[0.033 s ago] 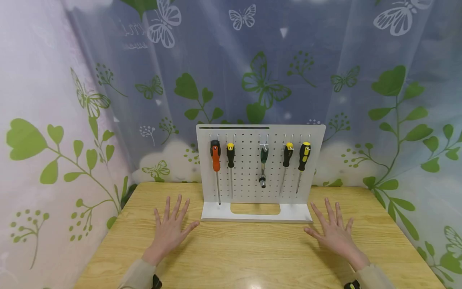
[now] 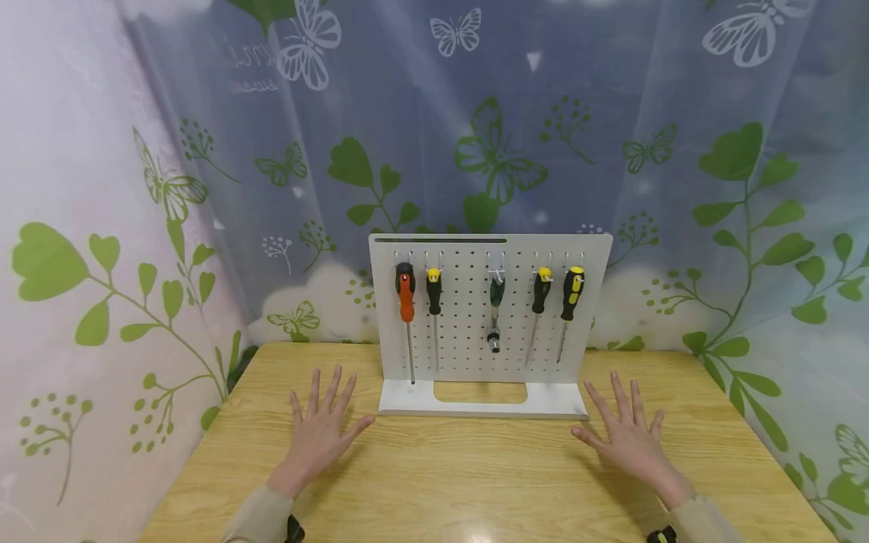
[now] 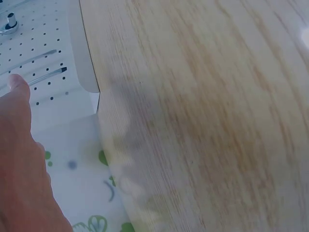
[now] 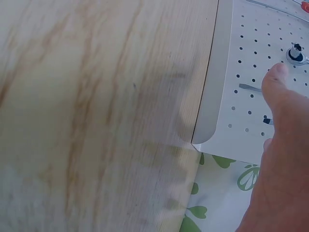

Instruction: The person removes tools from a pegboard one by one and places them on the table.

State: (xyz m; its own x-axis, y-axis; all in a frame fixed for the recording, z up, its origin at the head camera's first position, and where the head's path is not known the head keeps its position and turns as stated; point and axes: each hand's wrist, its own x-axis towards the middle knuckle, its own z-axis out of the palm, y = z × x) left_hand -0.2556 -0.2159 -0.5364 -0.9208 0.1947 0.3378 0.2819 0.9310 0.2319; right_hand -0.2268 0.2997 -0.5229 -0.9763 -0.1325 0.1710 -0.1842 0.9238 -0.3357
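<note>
Both hands hold nothing, their fingers spread wide. My left hand (image 2: 319, 436) is over the table, left of a white pegboard stand (image 2: 465, 354); my right hand (image 2: 630, 441) mirrors it on the right. From the board's hooks hang, left to right, an orange-and-black screwdriver (image 2: 406, 298), a black screwdriver with a yellow top (image 2: 434, 294), a green-handled ratchet wrench (image 2: 497, 292), another yellow-topped black screwdriver (image 2: 541, 294) and a black-and-yellow screwdriver (image 2: 572, 294). In the wrist views, the left thumb (image 3: 19, 86) and right thumb (image 4: 276, 82) overlap the board.
The wooden table (image 2: 468, 475) stretches in front of the stand and to both sides. A curtain (image 2: 407, 113) with leaves and butterflies hangs behind the table and along its sides. The stand's base (image 2: 557, 400) has a cut-out in its middle.
</note>
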